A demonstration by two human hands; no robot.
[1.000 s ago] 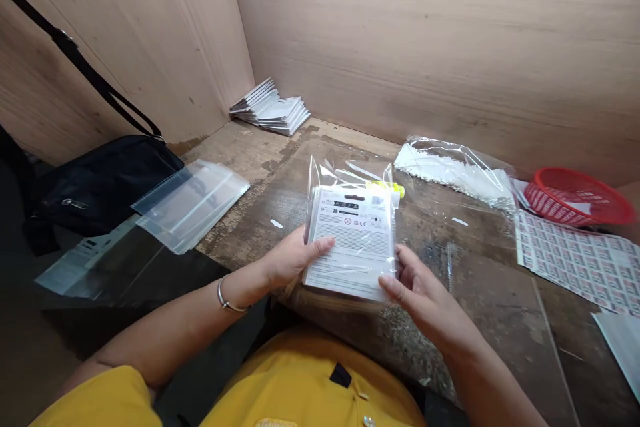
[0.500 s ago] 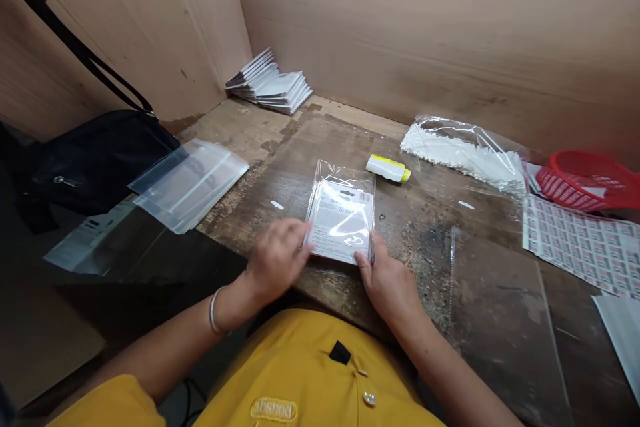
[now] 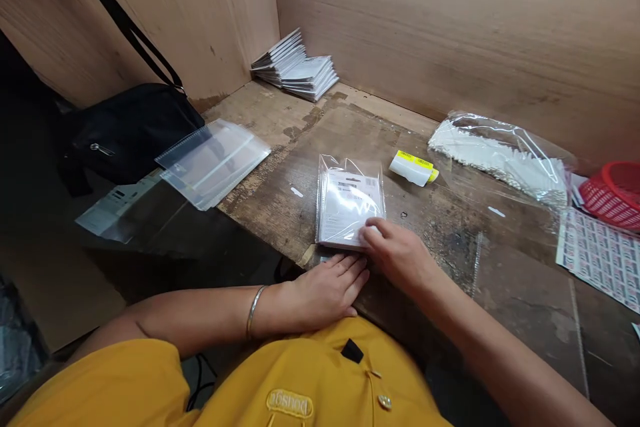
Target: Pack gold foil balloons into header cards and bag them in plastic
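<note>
A white card packet in a clear plastic bag (image 3: 347, 203) lies flat on the worn wooden table (image 3: 280, 127). My right hand (image 3: 395, 253) rests on its lower right corner with the fingertips on the plastic. My left hand (image 3: 325, 290) lies flat on the table's near edge, just below the packet, holding nothing. Beyond the packet sits a white item with a yellow label (image 3: 413, 169), out of reach of both hands. The right hand hides the packet's lower right corner.
A clear bag of small white pieces (image 3: 500, 160) and a sheet of printed labels (image 3: 600, 257) lie on the right, with a red basket (image 3: 615, 197) at the edge. Stacked packets (image 3: 295, 67) stand in the back corner. Clear bags (image 3: 213, 163) and a black bag (image 3: 130, 133) lie left.
My left hand has drawn back from the packet's left edge to the table edge. My right hand has moved from the packet's right edge onto its lower corner. The view has turned slightly left.
</note>
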